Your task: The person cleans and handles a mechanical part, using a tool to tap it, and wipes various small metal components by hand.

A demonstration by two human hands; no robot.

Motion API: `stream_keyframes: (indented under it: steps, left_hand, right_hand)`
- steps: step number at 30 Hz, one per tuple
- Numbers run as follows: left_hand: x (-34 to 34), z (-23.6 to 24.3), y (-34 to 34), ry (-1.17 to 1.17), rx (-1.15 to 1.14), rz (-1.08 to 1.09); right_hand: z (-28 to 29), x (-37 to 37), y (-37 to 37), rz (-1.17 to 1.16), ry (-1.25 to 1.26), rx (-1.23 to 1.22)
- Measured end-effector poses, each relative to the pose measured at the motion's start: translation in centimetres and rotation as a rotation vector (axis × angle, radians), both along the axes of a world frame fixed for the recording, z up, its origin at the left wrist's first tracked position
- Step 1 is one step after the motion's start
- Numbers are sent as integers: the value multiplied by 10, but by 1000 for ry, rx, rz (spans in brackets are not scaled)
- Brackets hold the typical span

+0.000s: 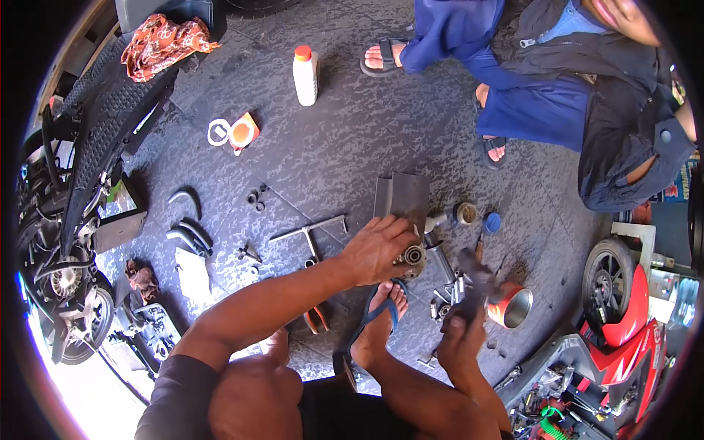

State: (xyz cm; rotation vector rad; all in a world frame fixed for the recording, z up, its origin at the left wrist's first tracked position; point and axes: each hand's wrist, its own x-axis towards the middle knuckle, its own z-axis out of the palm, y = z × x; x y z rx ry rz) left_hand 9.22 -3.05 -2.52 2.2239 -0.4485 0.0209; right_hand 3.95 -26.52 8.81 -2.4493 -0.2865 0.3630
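My left hand (378,246) grips a greasy metal part with a round bearing (413,256), held against a dark steel block (402,191) on the floor, just beyond my sandalled right foot (383,312). My right hand (462,345) is closed on the handle of a hammer (478,282), whose head is blurred, to the right of the part. Beside them lie metal sockets and tubes (440,260), a blue cap (492,222), a small round tub (466,213) and an open metal can (502,308). A T-handle wrench (308,231) and orange-handled pliers (317,320) lie to the left.
Another person in blue trousers (535,110) sits at the upper right. Motorbike parts (73,271) stand left, a red scooter (627,337) right. A white bottle (305,81), an orange container (243,133), hoses (191,238) and a patterned cloth (158,48) are also around.
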Motion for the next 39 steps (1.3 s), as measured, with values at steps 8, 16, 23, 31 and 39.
stream_keyframes:
  steps: [8, 16, 23, 31, 39]
  left_hand:
    - [1, 7, 1, 13, 12, 0]
    - [2, 7, -1, 3, -8, 0]
    - [-10, 3, -2, 21, 31, -13]
    - [10, 8, -3, 12, 39, -12]
    - [1, 8, -4, 83, 37, -50]
  right_hand:
    - [-4, -1, -4, -36, -100, 170]
    - [8, 14, 6, -112, 151, 98]
    - [-3, 5, 18, 37, -18, -88]
    - [-15, 7, -4, 7, 5, -88]
    - [-26, 10, -4, 48, -39, -160]
